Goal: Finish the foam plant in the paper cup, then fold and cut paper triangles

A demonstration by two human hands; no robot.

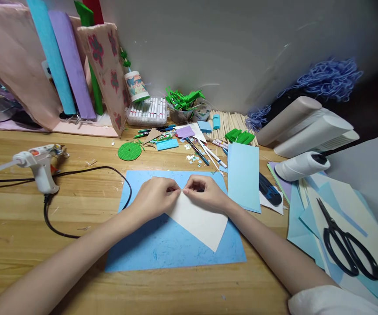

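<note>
A sheet of white paper [205, 221] lies at a slant over a larger blue sheet [139, 249] on the wooden table. Both hands pinch the white paper near its upper edge, their fingertips almost meeting. My left hand [157, 194] is closed on it from the left, thumb against the index finger. From the right, my right hand [206, 192] grips it in the same way. The fingers and palms cover part of the paper's upper side.
A hot glue gun [41, 166] with a black cord stands at left. Light blue paper [244, 175], a utility knife [270, 190] and black scissors [344, 243] lie at right. Behind are a green disc [129, 151], markers [149, 109] and white rolls [316, 131].
</note>
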